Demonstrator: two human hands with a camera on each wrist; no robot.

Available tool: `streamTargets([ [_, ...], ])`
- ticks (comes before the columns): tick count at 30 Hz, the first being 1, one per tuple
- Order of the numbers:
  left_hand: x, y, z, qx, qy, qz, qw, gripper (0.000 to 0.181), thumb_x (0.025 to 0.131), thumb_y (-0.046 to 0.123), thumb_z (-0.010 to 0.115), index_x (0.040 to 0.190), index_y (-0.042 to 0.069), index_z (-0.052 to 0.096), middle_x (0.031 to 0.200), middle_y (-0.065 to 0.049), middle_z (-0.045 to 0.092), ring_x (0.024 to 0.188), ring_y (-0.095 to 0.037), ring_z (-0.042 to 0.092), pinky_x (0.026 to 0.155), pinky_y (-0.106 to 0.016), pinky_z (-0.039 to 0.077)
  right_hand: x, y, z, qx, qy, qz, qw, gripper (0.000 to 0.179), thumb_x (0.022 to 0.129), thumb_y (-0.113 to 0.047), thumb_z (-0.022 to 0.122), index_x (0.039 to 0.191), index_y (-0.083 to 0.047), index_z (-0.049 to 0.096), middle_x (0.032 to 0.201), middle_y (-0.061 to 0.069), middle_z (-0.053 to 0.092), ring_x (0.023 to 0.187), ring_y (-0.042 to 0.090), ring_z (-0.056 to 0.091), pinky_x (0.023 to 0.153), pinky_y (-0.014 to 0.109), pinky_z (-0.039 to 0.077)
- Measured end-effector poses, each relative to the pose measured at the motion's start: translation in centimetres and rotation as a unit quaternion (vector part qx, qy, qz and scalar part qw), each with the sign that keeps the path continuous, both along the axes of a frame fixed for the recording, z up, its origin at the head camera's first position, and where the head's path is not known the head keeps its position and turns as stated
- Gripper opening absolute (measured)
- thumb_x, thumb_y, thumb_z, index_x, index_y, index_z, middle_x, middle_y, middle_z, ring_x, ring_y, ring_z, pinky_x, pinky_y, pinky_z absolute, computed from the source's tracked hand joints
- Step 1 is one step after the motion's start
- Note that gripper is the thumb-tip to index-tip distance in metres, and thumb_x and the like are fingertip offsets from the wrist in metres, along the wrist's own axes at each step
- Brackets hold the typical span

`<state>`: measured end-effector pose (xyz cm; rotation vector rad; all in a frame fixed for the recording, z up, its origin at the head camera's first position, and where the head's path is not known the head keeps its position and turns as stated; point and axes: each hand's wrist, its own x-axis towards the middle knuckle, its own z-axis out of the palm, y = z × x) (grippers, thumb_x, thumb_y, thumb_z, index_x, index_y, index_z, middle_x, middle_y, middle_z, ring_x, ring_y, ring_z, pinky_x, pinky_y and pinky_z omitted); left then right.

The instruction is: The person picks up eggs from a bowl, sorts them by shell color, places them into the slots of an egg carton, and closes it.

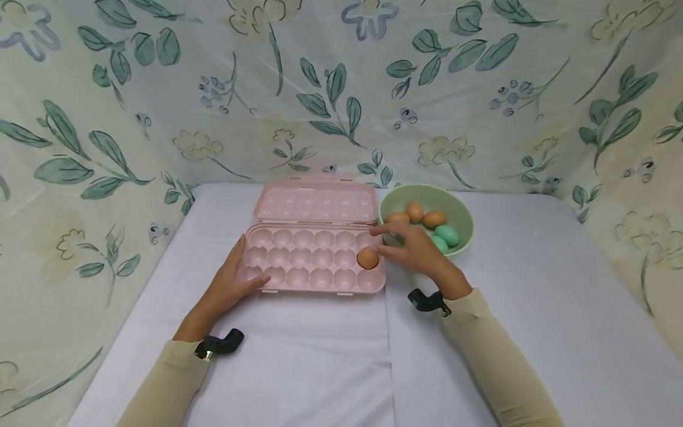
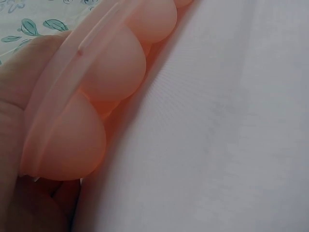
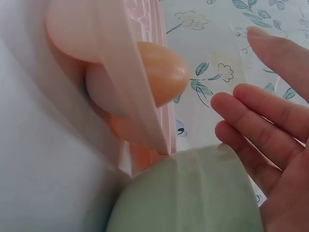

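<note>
A pink plastic egg carton (image 1: 299, 289) lies open on the cloth, its lid (image 1: 315, 200) folded back. One brown egg (image 1: 367, 258) sits in a cup of the middle row at the right end; the other cups show no eggs. My left hand (image 1: 235, 281) grips the carton's left end, thumb over the front rim and fingers lower down the side in the left wrist view. Over the right end hovers my right hand (image 1: 413, 246), beside the brown egg. The right wrist view shows its fingers (image 3: 260, 123) extended and apart from the egg (image 3: 164, 72).
A light green bowl (image 1: 460, 209) stands right of the carton, under the right hand. Brown eggs (image 1: 434, 219) and green eggs (image 1: 447, 235) lie in it. White cloth (image 1: 299, 356) covers the table, and a leaf-patterned curtain (image 1: 331, 77) hangs behind.
</note>
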<state>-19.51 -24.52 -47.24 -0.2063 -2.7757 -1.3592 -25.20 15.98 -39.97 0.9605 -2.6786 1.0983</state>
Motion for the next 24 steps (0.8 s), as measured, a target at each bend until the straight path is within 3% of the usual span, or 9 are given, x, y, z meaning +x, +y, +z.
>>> streamTargets([
  [8, 0.2, -0.1, 0.0, 0.003, -0.008, 0.004, 1.0, 0.117, 0.075, 0.044, 0.078, 0.156, 0.018, -0.003, 0.162, -0.005, 0.003, 0.147, -0.032, 0.01, 0.112, -0.061, 0.017, -0.9, 0.7, 0.7, -0.033, -0.009, 0.007, 0.9994, 0.041, 0.087, -0.027, 0.073, 0.122, -0.007, 0.066, 0.119, 0.003, 0.066, 0.115, 0.022, 0.058, 0.098, 0.046, 0.046],
  [15, 0.3, -0.1, -0.1, 0.001, -0.003, 0.004, 1.0, 0.117, 0.075, 0.046, 0.077, 0.156, 0.018, -0.003, 0.162, -0.005, 0.003, 0.147, -0.032, 0.01, 0.112, -0.061, 0.017, -2.3, 1.5, 0.6, -0.056, -0.061, -0.058, 0.9949, 0.046, 0.088, -0.035, 0.071, 0.125, -0.009, 0.063, 0.123, 0.007, 0.063, 0.116, 0.028, 0.057, 0.098, 0.048, 0.046],
  [24, -0.1, 0.1, 0.0, 0.003, 0.001, 0.0, 1.0, 0.117, 0.075, 0.045, 0.078, 0.156, 0.016, -0.001, 0.162, -0.005, 0.004, 0.147, -0.033, 0.011, 0.112, -0.061, 0.018, -3.7, 2.1, 0.3, -0.065, -0.051, -0.115, 0.9899, 0.048, 0.086, -0.035, 0.072, 0.126, -0.01, 0.063, 0.124, 0.007, 0.063, 0.112, 0.026, 0.061, 0.094, 0.041, 0.05],
])
